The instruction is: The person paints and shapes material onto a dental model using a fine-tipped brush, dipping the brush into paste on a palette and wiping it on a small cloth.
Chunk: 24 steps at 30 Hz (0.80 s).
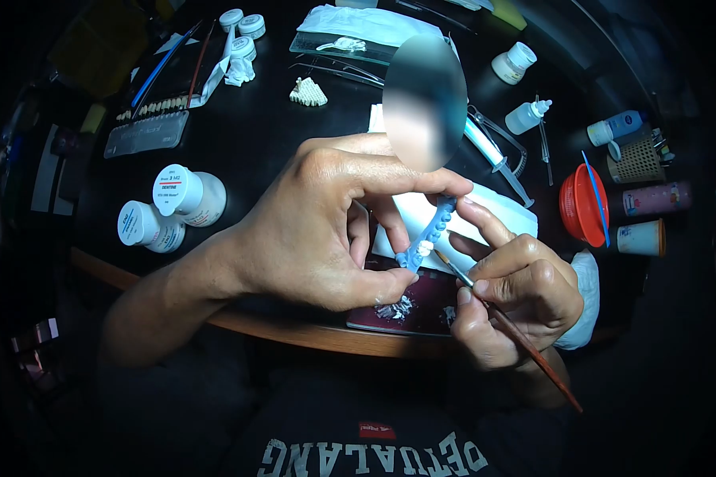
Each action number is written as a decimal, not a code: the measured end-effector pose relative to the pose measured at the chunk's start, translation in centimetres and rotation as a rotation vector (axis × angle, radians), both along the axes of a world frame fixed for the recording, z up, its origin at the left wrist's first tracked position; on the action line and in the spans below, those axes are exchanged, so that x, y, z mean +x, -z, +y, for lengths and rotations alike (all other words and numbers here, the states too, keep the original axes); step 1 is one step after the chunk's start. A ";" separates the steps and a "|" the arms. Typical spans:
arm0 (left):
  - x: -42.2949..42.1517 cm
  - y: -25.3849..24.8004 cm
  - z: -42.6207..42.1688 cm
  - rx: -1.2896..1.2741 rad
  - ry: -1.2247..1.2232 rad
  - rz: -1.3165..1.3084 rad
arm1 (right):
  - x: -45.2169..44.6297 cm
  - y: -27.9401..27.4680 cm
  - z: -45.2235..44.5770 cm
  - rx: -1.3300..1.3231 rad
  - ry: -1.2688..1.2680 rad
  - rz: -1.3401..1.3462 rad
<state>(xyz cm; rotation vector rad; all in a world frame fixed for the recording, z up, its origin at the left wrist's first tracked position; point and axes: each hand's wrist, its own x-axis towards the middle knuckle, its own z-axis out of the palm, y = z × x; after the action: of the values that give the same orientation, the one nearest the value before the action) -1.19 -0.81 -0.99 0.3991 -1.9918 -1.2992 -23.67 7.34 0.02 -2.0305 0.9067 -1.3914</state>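
Observation:
Between the thumb and index finger of my left hand (pixel 314 226) a blue dental model (pixel 436 230) is held up on its side above the table's front edge. A small white mass, like a tooth build-up (pixel 425 248), sits on the model's row of teeth. My right hand (pixel 529 290) pinches a fine brush (pixel 527 343) with a reddish-brown handle. The brush tip points at the white mass, touching it or very near; I cannot tell which. Right fingertips also lie close to the model's upper end. Under the hands are grey-white scraps (pixel 395 308) on a dark maroon pad (pixel 422 312).
Two powder jars (pixel 203 199) stand at left, below a tooth shade guide (pixel 147 131). A glass slab (pixel 362 49) lies at the back. To the right are a syringe (pixel 497 163), a dropper bottle (pixel 525 118) and a red bowl (pixel 582 208). A blurred patch hides the upper middle.

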 end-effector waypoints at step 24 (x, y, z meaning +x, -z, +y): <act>0.4 1.0 -0.6 -0.124 -0.040 -0.053 | -1.8 3.9 8.5 0.000 0.365 0.070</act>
<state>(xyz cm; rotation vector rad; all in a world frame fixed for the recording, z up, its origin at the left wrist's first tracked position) -0.80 -1.39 -1.98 0.4153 -2.0858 -1.1441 -25.45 15.84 -3.90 -1.9922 1.3614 -1.5093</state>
